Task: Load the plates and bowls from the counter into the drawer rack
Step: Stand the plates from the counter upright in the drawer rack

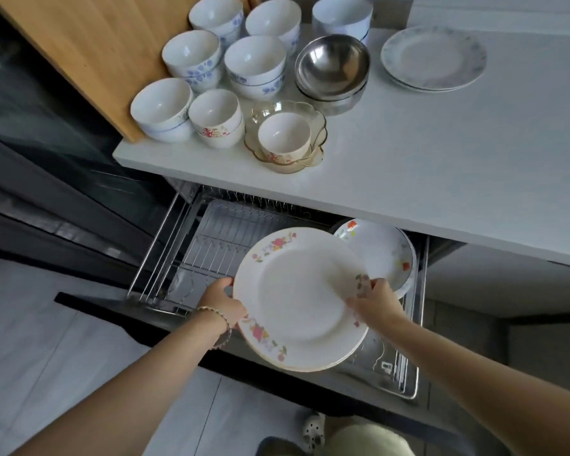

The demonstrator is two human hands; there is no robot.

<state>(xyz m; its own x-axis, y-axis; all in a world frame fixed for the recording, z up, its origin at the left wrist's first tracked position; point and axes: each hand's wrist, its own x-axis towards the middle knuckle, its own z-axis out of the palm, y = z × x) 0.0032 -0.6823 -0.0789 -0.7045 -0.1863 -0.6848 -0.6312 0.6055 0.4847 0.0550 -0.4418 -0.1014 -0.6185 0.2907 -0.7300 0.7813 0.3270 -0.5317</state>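
Note:
A stack of white floral plates (297,301) hangs tilted over the open wire drawer rack (211,238). My left hand (222,302) grips the stack's left rim from below. My right hand (374,301) pinches the top plate's right rim. More floral plates (384,251) stand in the rack at the right, partly behind the held stack. On the white counter (425,166) stand several white bowls (255,65), nested steel bowls (332,65), a cup in a glass dish (285,136) and two blue-patterned plates (433,57).
A wooden panel (89,51) flanks the bowls at the left. A dark appliance front (46,153) fills the left side. The drawer's dark front edge (119,304) juts out over a grey tiled floor. My slippered foot (313,431) is below.

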